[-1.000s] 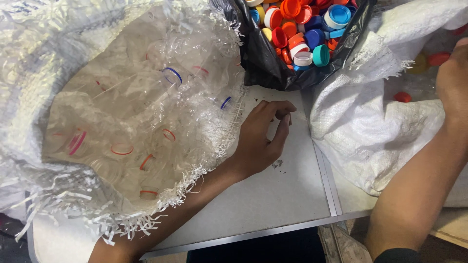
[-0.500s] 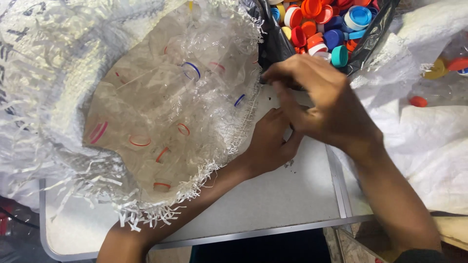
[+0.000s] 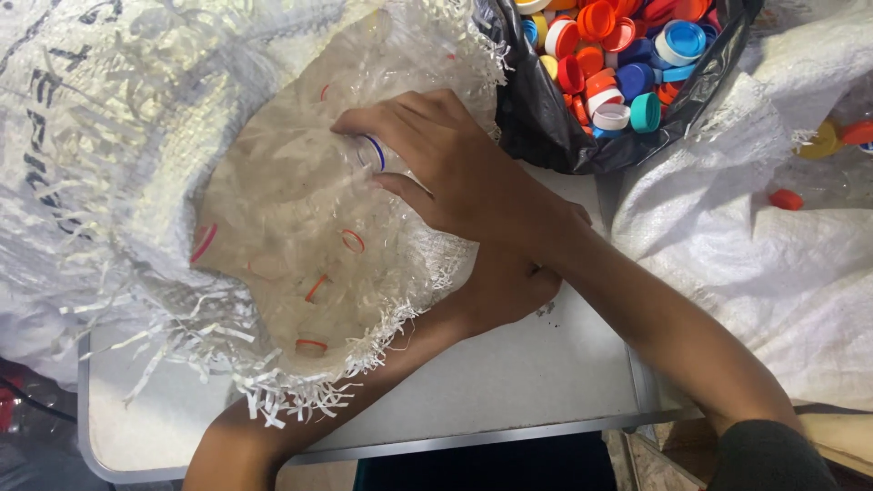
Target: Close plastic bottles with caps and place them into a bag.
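Note:
My right hand (image 3: 455,168) reaches into the open mouth of a frayed white woven sack (image 3: 109,136) full of crushed clear plastic bottles (image 3: 282,209). Its fingers close around the neck of a clear bottle with a blue ring (image 3: 371,151). My left hand (image 3: 505,286) rests on the grey table (image 3: 509,382) at the sack's edge. It lies under my right wrist, which hides its fingers. Several bottle necks in the sack carry red or orange rings.
A black bag (image 3: 546,123) holding several coloured bottle caps (image 3: 627,55) stands at the back right. A second white woven sack (image 3: 755,255) covers the right side, with a loose orange cap (image 3: 787,198) and a yellow cap (image 3: 818,141) on it. The table's front edge runs along the bottom.
My right hand came in from the far right, crossed over my left hand and went into the sack, closing on a bottle neck. My left hand stayed on the table.

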